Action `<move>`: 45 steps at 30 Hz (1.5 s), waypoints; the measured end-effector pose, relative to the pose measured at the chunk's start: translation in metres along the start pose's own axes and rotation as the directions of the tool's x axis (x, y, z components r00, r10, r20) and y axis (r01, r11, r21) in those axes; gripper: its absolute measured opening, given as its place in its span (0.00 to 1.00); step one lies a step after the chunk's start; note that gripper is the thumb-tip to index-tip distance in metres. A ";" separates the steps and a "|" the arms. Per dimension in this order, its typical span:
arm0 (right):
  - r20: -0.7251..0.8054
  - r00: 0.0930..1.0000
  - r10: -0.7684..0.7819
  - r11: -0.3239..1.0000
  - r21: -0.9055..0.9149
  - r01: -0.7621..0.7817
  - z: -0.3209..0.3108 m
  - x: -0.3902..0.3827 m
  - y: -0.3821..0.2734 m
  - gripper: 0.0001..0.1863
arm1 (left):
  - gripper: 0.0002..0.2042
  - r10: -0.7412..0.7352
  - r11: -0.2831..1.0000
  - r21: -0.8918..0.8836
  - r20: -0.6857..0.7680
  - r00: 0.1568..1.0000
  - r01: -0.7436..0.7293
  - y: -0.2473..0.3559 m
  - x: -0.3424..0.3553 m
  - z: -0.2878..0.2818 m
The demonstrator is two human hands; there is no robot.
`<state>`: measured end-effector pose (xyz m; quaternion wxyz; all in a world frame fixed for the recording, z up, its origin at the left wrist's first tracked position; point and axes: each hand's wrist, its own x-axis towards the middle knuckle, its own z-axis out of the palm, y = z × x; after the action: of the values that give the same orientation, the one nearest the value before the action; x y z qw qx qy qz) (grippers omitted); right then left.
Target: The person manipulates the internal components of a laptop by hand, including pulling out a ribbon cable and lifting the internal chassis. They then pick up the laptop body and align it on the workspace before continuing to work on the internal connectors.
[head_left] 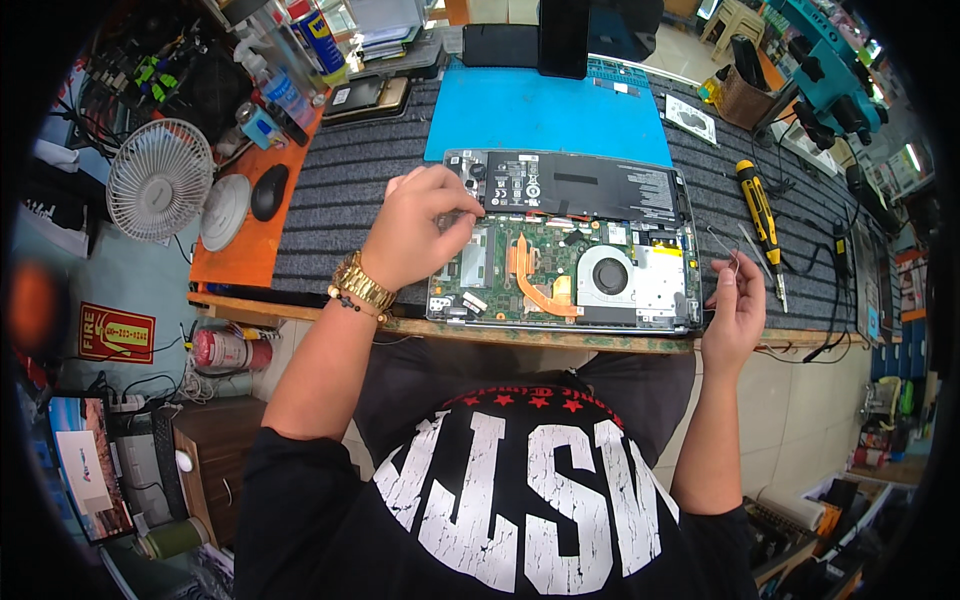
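Pinching thin metal tool point(737, 262): right hand point(735, 300), beside laptop point(500, 303). Left hand point(425, 215) bunching over edge of battery point(628, 188), hold unclear. Laptop lying on striped mat point(350, 180), already opened; battery, fan point(607, 276), copper heat pipe point(521, 262) still sitting inside.

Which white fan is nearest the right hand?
The flat white fan with a dark round hub, inside the open grey laptop; the round white caged desk fan stands far left.
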<state>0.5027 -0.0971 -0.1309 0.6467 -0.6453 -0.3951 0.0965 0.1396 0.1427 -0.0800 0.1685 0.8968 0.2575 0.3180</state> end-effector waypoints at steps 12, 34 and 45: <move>-0.009 1.000 0.001 1.000 -0.025 -0.001 0.000 -0.001 -0.002 0.19 | 0.03 0.023 0.996 0.076 0.170 0.985 -0.036 0.000 0.017 -0.014; -0.012 1.000 0.003 1.000 -0.006 -0.003 0.003 -0.001 -0.004 0.19 | 0.04 -0.021 0.997 0.072 0.300 0.954 -0.001 -0.005 0.027 -0.014; -0.021 1.000 0.004 1.000 -0.018 -0.004 0.004 -0.001 -0.005 0.19 | 0.04 0.003 0.993 0.115 0.284 0.959 -0.037 0.001 0.027 -0.011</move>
<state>0.4978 -0.0957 -0.1277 0.6447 -0.6530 -0.3879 0.0872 0.1509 0.1587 -0.0585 0.1463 0.9441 0.2402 0.1722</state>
